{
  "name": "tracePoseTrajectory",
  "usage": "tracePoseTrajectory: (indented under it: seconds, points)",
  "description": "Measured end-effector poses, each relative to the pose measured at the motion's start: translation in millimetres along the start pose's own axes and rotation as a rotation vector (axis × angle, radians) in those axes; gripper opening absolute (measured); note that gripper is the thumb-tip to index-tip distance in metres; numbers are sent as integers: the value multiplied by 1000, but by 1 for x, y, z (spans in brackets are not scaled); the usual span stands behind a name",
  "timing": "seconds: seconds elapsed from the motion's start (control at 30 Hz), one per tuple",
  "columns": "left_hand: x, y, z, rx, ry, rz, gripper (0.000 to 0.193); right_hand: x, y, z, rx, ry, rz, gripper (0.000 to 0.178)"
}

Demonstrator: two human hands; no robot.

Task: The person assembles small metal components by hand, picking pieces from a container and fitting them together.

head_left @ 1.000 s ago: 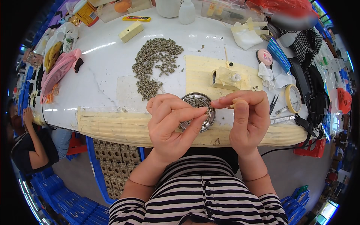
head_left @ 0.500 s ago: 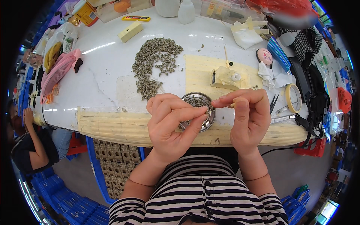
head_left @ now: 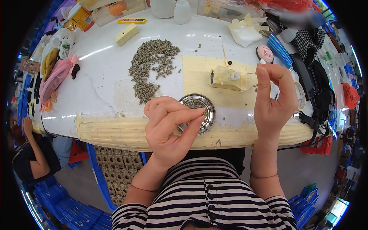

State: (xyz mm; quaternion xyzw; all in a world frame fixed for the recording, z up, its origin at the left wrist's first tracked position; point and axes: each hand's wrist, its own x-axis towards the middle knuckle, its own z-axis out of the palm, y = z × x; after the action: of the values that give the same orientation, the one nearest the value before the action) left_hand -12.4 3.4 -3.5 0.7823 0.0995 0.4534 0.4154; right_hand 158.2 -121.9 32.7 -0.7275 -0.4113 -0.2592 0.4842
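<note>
My left hand (head_left: 166, 128) is closed in a pinch over a round metal dish (head_left: 210, 128). A tiny piece, mostly hidden, is between its thumb and forefinger. Small grey metal parts (head_left: 194, 102) lie in the dish. Farther right, my right hand (head_left: 276, 99) is raised, thumb and forefinger pinching a thin needle-like rod (head_left: 250, 73). The rod points left, its tip at or close to a small white nozzle (head_left: 235, 76) on a tape-covered block (head_left: 221, 79). I cannot tell whether it touches. Behind my left hand, a large heap of similar metal parts (head_left: 145, 63) spreads over the white table.
Yellow tape (head_left: 111, 128) covers the table's front edge. A stick with a dark end (head_left: 226, 55) lies behind the block. A tape roll (head_left: 300, 96) and black straps stand at right. A pink mesh item (head_left: 57, 78) is at left; a blue crate (head_left: 100, 174) of metal castings stands below the table.
My right hand has moved up and to the right with the rod, from beside my left fingertips to the taped block. My left hand keeps its pinch over the dish. The whole view has shifted slightly.
</note>
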Motion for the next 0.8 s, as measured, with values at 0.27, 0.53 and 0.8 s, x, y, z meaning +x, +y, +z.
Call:
tracePoseTrajectory:
  seconds: [0.27, 0.53, 0.8]
  points:
    - [-2, -2, -1, -14, 10, -1, 22, -5, -8, 0, -142, -112, -52, 13]
    - [0, -2, 0, 22, -15, 67, 27, -32, -41, 2, 595, -523, 351, 7]
    - [0, 8, 1, 279, -14, 166, 25, -37, -40, 3, 518, -415, 283, 8]
